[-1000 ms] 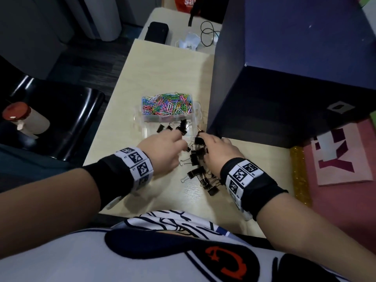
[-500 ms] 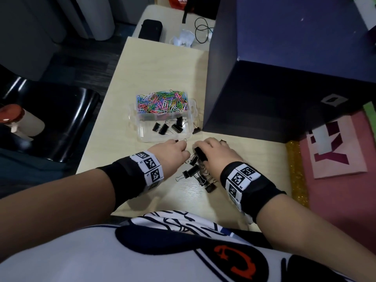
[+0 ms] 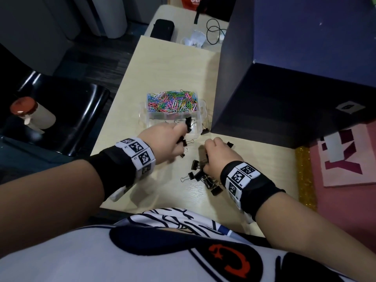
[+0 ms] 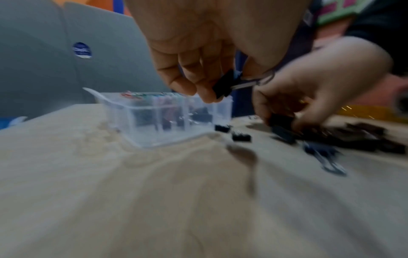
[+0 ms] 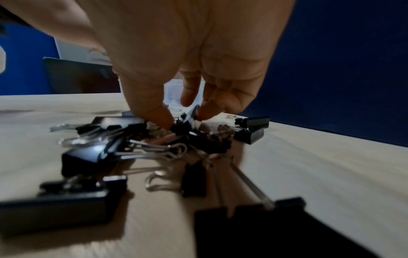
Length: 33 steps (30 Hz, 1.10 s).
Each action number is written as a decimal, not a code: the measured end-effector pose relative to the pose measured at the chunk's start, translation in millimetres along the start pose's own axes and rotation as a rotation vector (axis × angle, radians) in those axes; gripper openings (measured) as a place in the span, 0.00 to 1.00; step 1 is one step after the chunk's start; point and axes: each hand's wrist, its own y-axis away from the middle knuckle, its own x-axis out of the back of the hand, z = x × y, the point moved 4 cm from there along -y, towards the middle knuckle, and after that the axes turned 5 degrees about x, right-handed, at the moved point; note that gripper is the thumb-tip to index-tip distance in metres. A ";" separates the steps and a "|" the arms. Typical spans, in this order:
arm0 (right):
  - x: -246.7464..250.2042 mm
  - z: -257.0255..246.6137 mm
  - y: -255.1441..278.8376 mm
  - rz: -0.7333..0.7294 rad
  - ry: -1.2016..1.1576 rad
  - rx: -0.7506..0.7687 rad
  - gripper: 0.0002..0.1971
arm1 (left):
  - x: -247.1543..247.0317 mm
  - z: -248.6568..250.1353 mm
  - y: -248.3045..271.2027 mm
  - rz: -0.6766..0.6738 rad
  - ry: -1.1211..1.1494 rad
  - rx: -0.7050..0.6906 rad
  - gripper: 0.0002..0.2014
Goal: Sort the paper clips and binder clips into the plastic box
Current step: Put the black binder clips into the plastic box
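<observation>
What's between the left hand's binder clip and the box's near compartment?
Nothing visible. The left hand pinches a binder clip just above the open plastic box, with no lid and only air between them.

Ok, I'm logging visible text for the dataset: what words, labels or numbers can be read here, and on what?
"sa", cut off by the frame edge: white letters on the red object beyond the table.
Large partial letter shapes on the pink mat: no word readable.
Round blue sticker: too blurred.
Wristband markers: patterned squares, tiny digits unreadable.
</observation>
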 end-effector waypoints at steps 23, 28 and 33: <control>19.1 -5.4 -16.9 -0.022 -0.161 -0.036 0.35 | -14.1 -3.3 11.4 -0.100 -0.122 -0.019 0.16; 9.1 -0.5 -19.6 -0.020 -0.055 -0.001 0.27 | -50.3 2.4 13.0 -0.278 -0.291 -0.086 0.19; -3.1 -2.2 -12.0 0.035 0.048 -0.004 0.15 | -53.3 -8.3 7.2 -0.288 -0.310 -0.061 0.12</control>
